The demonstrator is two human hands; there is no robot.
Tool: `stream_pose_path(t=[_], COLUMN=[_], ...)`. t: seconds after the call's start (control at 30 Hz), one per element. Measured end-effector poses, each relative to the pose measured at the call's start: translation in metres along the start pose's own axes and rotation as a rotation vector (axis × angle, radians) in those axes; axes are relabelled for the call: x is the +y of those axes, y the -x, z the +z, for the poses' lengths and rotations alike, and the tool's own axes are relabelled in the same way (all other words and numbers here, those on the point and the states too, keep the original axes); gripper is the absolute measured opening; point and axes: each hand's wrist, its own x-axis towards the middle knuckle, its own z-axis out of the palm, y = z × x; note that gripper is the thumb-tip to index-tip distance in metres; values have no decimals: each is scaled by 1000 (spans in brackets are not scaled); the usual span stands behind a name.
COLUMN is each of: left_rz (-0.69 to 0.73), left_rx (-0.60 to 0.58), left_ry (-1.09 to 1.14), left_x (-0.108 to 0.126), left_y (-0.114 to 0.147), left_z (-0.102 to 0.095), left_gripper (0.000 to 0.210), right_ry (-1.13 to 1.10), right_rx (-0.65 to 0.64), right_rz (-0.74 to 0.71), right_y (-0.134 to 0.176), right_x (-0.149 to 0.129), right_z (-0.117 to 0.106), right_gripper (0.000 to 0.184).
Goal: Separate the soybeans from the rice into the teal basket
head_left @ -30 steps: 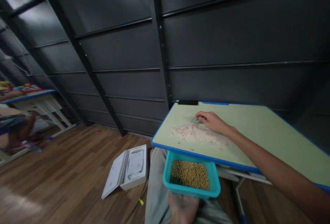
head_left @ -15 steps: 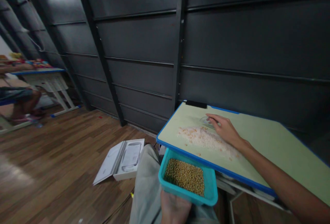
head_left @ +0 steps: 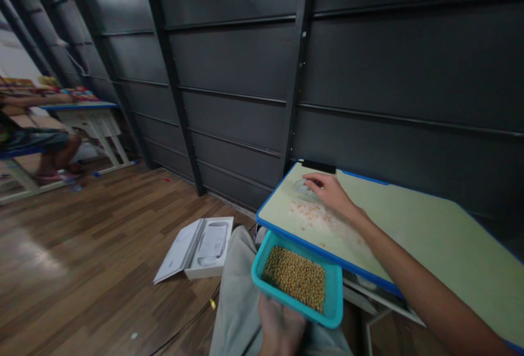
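Nearest: wearer's lap in grey trousers [head_left: 233, 301]. L hand [head_left: 282, 320] is palm-up under a turq. tray [head_left: 334, 296], bearing it from below just off the near edge of the surface [head_left: 409, 219]; its fingers are mostly hidden, so can't tell if spread or curled. Tray is tilted a bit, w/ a layer of tan beans [head_left: 297, 277] in it, bare strip on its R side.

To the L on the wood floor [head_left: 110, 225]: dark cable [head_left: 184, 327] w/ yellow tag [head_left: 212, 304], then an open white box [head_left: 213, 244], lid folded out L.

On the surface, near its L end: a spread of pale grains [head_left: 321, 219] w/ orange-tan bits mixed in, a few bits loose by the blue edge. Just beyond, R hand [head_left: 331, 195] pinches a small clear dish [head_left: 301, 185] b/w thumb & fingers, over the far side of the spread; dish contents too blurred to tell. R forearm comes in from lower R, across the surface. Behind: black flat item [head_left: 318, 166] at the far edge, then the dk. panelled wall [head_left: 229, 61].

Far L, blurred: seated person [head_left: 36, 140] at another surface [head_left: 82, 106], clear bottle [head_left: 69, 180] on the floor near their feet.
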Motion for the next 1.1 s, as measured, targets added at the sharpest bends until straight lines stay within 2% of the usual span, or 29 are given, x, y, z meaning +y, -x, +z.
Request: stream_pose_path(t=[0.13, 0.27, 0.33, 0.47, 0.63, 0.73, 0.9, 1.1], left_rz=[75, 158, 195, 163, 194, 181, 173, 135], left_rx=[69, 94, 152, 165, 199, 178, 182, 127], left_ry=[-29, -82, -118, -168, -223, -202, -229, -173], left_x=[3, 5, 5, 3, 2, 2, 3, 5], left_y=[2, 9, 13, 16, 20, 21, 18, 14], left_z=[9, 34, 46, 58, 65, 66, 61, 52], left_gripper=[43, 43, 44, 45, 46, 44, 48, 49], right_ry=[-29, -14, 10, 41, 34, 4, -32, -17], right_rx=[-18, -28, -60, -142, -231, -250, -270, -305], right_rz=[-26, -61, -95, -164, -188, -180, -174, -183], right_y=[11, 17, 14, 8, 11, 13, 16, 21], right_x=[-3, -9, -11, -13, -12, -11, -10, -18], right_z=[7, 7, 11, 22, 22, 18, 14, 8], right_gripper=[25, 23, 23, 22, 24, 23, 24, 22])
